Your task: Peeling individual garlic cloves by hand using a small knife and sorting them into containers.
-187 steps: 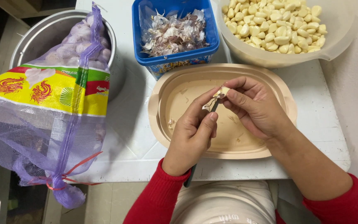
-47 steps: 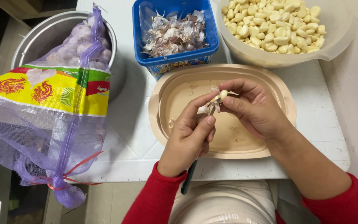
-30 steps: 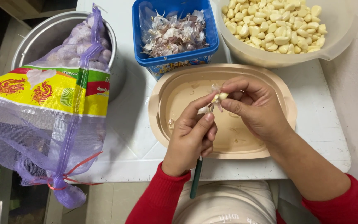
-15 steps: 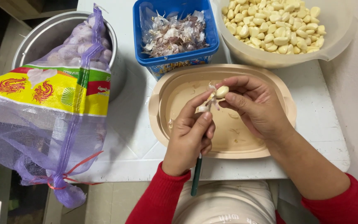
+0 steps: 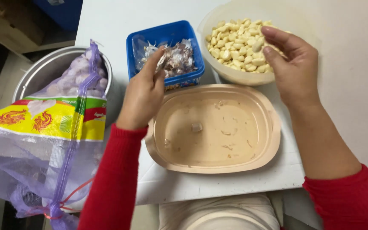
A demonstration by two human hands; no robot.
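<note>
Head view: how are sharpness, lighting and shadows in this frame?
Head view: even, soft light with no harsh glare; left hand and right hand look slightly soft, the tray and net bag sharper; faint shadow beside the pot; straight table edges lean from wide-angle distortion.

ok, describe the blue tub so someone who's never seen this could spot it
Start at the beige tray in the middle of the white table. Just beyond its far-left corner sits the blue tub, with the left hand over its near edge. It is the only square, blue container, and holds papery garlic skins, not peeled cloves.
</note>
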